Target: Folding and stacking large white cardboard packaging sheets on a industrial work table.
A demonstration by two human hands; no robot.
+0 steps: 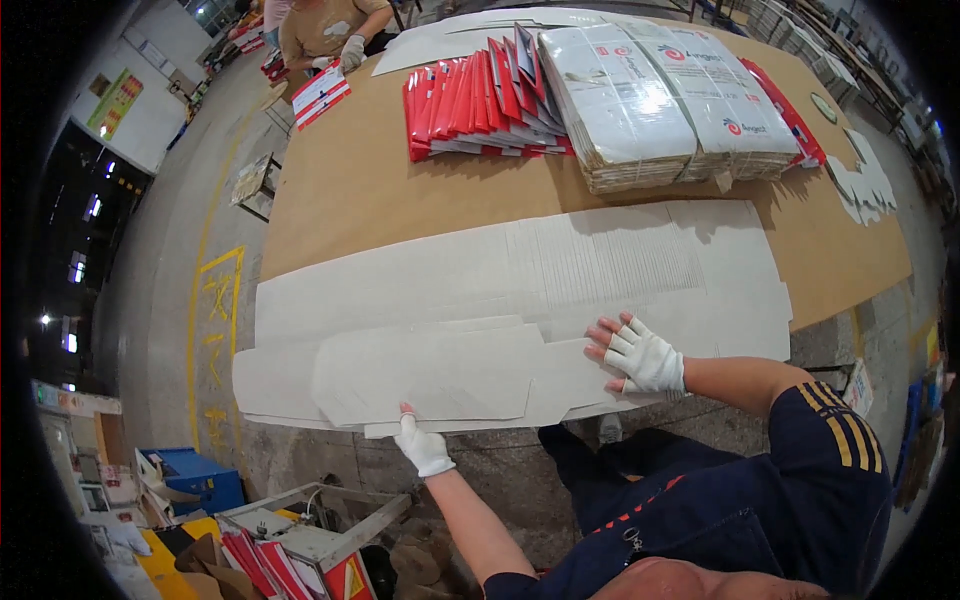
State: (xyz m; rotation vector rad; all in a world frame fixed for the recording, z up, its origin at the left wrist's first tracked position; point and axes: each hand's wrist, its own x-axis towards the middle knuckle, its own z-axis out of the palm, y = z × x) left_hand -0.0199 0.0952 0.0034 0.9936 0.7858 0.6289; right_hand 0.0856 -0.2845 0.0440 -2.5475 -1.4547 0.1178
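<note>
While my right hand (648, 360) is resting, fingers spread wide, on pale cardboard sheets (430, 365), my left hand (423, 447) is holding their near edge, thumb on top.

Workshop: large worktable (335, 190), yellow floor markings (238, 290)

Pale sheets (430, 365) at the near edge

From here I see the worker's left hand (423, 448) pinching the sheets' near edge, thumb on top, while the right hand (645, 360) lies spread on them; both wear white gloves. Across the brown table (345, 205), red packets (450, 105) overlap beside strapped white bundles (625, 105). Far left, a co-worker (315, 30) has a gloved hand (353, 53) at a red-and-white packet (318, 98).
</note>
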